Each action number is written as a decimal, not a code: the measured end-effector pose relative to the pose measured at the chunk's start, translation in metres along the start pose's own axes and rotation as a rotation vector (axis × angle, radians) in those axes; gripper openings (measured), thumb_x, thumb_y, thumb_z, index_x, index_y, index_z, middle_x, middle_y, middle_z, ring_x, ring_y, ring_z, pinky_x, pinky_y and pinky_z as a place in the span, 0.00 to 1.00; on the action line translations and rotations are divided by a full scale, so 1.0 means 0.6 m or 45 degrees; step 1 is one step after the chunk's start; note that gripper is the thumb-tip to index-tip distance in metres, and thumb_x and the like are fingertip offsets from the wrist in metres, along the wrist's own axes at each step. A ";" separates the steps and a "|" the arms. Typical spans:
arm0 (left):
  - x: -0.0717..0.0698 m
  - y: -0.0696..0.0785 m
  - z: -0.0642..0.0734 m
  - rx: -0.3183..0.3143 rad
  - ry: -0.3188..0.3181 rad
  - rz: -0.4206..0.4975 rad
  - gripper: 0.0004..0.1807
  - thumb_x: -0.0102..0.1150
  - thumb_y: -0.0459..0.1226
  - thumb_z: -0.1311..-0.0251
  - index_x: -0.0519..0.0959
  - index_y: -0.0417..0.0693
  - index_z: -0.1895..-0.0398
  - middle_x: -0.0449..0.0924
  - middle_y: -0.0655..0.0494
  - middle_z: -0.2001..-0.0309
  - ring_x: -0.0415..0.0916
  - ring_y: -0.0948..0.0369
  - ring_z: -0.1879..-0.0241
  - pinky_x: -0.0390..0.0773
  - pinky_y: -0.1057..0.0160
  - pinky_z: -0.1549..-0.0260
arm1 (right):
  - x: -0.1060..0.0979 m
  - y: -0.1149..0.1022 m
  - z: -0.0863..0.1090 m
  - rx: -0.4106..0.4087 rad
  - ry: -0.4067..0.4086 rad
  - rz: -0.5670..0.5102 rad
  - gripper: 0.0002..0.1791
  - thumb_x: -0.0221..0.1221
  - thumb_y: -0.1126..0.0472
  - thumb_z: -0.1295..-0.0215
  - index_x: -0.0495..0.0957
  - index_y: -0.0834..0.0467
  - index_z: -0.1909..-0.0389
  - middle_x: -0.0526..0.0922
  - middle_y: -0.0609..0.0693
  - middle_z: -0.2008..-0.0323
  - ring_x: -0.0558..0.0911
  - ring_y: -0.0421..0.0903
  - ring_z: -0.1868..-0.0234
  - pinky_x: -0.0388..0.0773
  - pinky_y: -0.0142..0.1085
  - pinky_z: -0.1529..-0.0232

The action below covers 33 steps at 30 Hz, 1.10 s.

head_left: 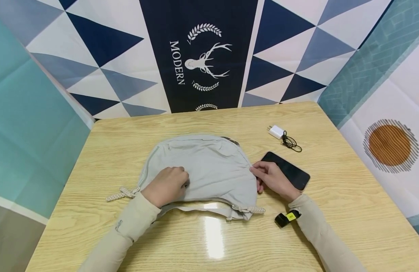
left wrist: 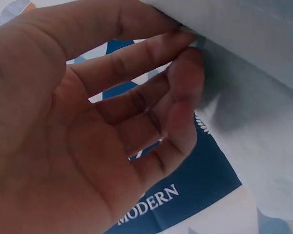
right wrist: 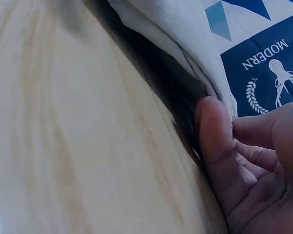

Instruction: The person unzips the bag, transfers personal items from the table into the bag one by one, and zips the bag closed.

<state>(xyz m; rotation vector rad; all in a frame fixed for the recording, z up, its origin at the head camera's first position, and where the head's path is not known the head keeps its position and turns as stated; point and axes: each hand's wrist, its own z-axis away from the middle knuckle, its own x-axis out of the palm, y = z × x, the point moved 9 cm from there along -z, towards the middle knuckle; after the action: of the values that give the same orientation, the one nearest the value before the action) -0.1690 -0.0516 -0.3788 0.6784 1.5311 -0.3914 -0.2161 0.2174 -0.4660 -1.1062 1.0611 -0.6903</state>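
A light grey shoulder bag (head_left: pixel 209 170) lies on the table, with beige cord zipper pulls (head_left: pixel 121 193) at its lower corners. Over its left part is my left hand (head_left: pixel 167 184); in the left wrist view the thumb and forefinger pinch the grey fabric (left wrist: pixel 254 97), the other fingers curling loosely. With my right hand (head_left: pixel 274 179) I pinch the bag's right edge between thumb and fingers. The right wrist view shows the folded fabric edge (right wrist: pixel 185 53) between thumb and fingertip. Partly behind the right hand lies a black smartphone (head_left: pixel 291 172). The bag's inside is hidden.
A white charger plug (head_left: pixel 276 131) and a coiled black cable (head_left: pixel 290 142) lie at the back right of the wooden table (head_left: pixel 104 151). Beside the right cuff sits a small black device (head_left: pixel 281 220) with a yellow label. Patterned cloth (head_left: pixel 209 56) stands behind the table.
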 end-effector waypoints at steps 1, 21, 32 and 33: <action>-0.004 -0.002 0.003 0.000 0.003 0.016 0.17 0.60 0.25 0.48 0.70 0.52 0.87 0.69 0.60 0.82 0.64 0.64 0.81 0.70 0.62 0.78 | 0.001 0.001 -0.001 0.000 -0.003 -0.001 0.15 0.54 0.56 0.24 0.77 0.66 0.51 0.80 0.62 0.80 0.80 0.53 0.84 0.81 0.43 0.80; -0.100 -0.016 -0.001 0.076 0.215 0.138 0.12 0.51 0.28 0.34 0.67 0.49 0.75 0.64 0.59 0.76 0.61 0.64 0.78 0.65 0.67 0.78 | 0.067 -0.191 0.084 -0.697 0.383 0.938 0.14 0.61 0.65 0.32 0.78 0.65 0.48 0.78 0.60 0.48 0.75 0.56 0.47 0.76 0.50 0.49; -0.146 -0.019 -0.015 0.138 0.223 0.094 0.09 0.50 0.29 0.31 0.68 0.46 0.71 0.66 0.57 0.74 0.64 0.63 0.76 0.69 0.66 0.76 | 0.257 -0.216 0.089 -0.850 -0.015 1.455 0.30 0.60 0.50 0.30 0.69 0.58 0.31 0.67 0.61 0.31 0.65 0.59 0.29 0.62 0.53 0.32; -0.150 -0.019 -0.017 0.138 0.218 0.085 0.09 0.50 0.29 0.31 0.69 0.45 0.71 0.66 0.57 0.74 0.65 0.63 0.76 0.70 0.66 0.76 | 0.261 -0.214 0.086 -0.848 0.001 1.481 0.31 0.60 0.49 0.29 0.68 0.58 0.30 0.66 0.61 0.30 0.64 0.60 0.29 0.62 0.54 0.32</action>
<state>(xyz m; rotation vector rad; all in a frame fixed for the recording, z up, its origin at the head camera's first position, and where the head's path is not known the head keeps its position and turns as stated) -0.1868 -0.0702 -0.2915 0.8641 1.6522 -0.3755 -0.1035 0.0575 -0.3927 -0.8010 1.7324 0.6308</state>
